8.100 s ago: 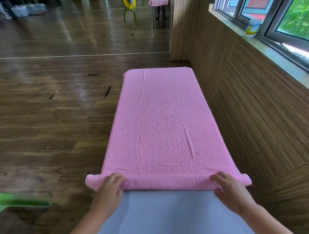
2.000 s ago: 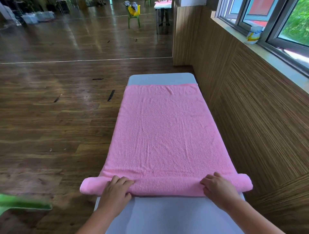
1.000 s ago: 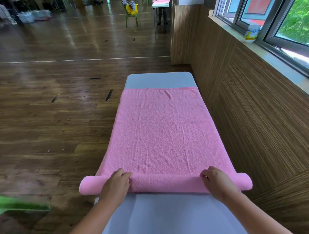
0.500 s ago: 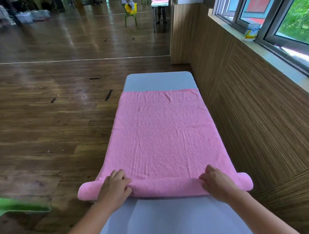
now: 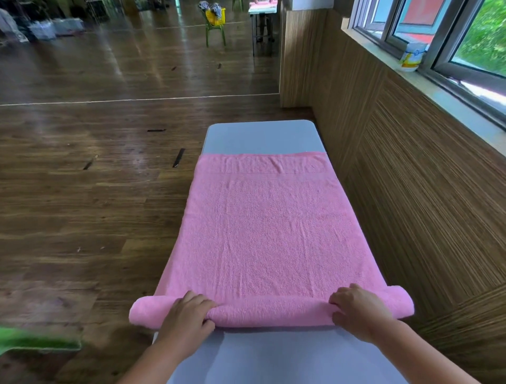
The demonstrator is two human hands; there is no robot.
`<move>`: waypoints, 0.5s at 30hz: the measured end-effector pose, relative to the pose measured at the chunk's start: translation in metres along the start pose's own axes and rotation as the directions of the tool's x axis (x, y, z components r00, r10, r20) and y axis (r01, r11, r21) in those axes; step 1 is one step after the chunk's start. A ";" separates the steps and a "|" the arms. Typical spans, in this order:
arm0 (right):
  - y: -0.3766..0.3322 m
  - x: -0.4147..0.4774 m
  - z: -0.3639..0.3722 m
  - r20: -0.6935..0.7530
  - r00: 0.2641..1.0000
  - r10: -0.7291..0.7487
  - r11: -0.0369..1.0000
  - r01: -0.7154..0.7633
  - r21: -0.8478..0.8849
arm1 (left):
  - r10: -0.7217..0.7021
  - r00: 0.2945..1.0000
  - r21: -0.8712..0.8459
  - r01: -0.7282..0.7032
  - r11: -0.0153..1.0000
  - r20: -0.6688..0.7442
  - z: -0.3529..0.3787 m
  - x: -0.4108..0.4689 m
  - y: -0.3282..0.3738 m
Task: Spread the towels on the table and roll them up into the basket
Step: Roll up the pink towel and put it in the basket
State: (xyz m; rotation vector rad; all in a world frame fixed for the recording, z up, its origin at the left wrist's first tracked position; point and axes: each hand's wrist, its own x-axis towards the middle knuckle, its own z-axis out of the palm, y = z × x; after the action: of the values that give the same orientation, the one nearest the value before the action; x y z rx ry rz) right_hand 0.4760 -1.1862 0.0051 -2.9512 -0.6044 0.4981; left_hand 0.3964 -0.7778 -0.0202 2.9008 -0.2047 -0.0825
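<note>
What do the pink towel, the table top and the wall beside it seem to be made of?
The pink towel: probably cotton terry, matte; fuzzy looped pile, soft creases.
The table top: likely plastic or laminate, smooth pale grey; even colour, rounded corners.
The wall: wood or wood-look panelling, streaked brown grain; real veneer or print, I cannot tell.

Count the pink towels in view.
1 for sure: the pink towel on the grey table, its near end rolled under the left hand and right hand. A pink patch on the far table might be another; too small to tell.
</note>
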 end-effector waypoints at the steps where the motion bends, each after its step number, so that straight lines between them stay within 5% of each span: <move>1: 0.002 0.001 -0.003 0.015 1.000 -0.006 1.000 0.006 0.009 | 0.012 1.000 0.032 -0.011 0.999 -0.024 -0.001 0.000 0.000; 5: 0.003 0.005 -0.008 -0.073 0.996 0.054 0.991 -0.044 0.128 | -0.051 0.997 0.115 0.058 0.992 -0.059 -0.010 0.009 0.002; 8: 0.002 0.004 -0.003 -0.206 0.975 0.082 0.985 -0.048 0.165 | -0.127 0.983 0.016 0.130 0.991 -0.133 -0.010 0.013 0.003; 15: 0.006 -0.004 0.008 -0.111 0.993 0.027 0.999 -0.024 0.024 | -0.070 0.997 0.093 0.071 0.993 -0.019 -0.004 0.001 -0.001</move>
State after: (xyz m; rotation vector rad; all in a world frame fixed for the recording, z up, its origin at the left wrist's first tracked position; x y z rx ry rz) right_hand 0.4721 -1.1927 -0.0020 -2.9447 -0.5456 0.3367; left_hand 0.3978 -0.7762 -0.0167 3.0016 -0.1064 -0.0638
